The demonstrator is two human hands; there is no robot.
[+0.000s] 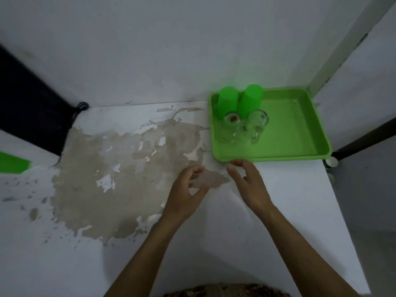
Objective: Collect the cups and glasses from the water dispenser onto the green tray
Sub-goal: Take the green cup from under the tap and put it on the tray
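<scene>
Bright green tray [300, 155] carrying two green cups [227, 102] and two clear glasses [232, 125]; white table [278, 211] with beige peeled patch [120, 185].

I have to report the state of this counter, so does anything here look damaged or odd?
Yes. The white counter has a large patch left of the green tray where the coating has peeled off, leaving a bare brownish surface with white flakes. One glass on the tray seems to have a brown spot on its base.
</scene>
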